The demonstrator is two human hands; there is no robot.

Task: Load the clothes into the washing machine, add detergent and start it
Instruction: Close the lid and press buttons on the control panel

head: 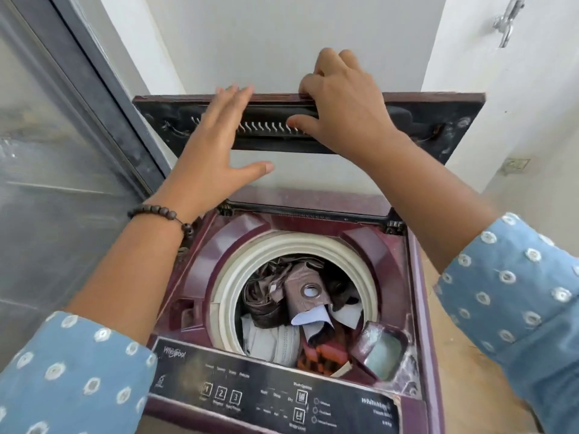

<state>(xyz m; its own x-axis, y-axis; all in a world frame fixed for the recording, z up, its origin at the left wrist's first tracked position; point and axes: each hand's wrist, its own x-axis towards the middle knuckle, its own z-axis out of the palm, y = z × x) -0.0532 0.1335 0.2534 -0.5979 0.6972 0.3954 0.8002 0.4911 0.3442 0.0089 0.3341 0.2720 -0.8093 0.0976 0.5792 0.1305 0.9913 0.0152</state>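
Observation:
A maroon top-loading washing machine (416, 277) stands below me with its lid (438, 126) raised upright. Its drum (232, 277) holds several clothes (297, 311): brown fabric, a piece with a metal eyelet, white and orange-checked cloth. My right hand (341, 111) grips the lid's top edge, fingers curled over it and thumb on the ribbed inner face. My left hand (216, 148) lies flat with straight fingers against the lid's inner face, left of the right hand. A detergent compartment (380, 350) sits open at the drum's front right.
The black control panel (275, 393) with buttons runs along the machine's front. A glass sliding door with a dark frame (94, 98) stands close on the left. White walls rise behind and to the right, with a metal latch (507, 21) high up.

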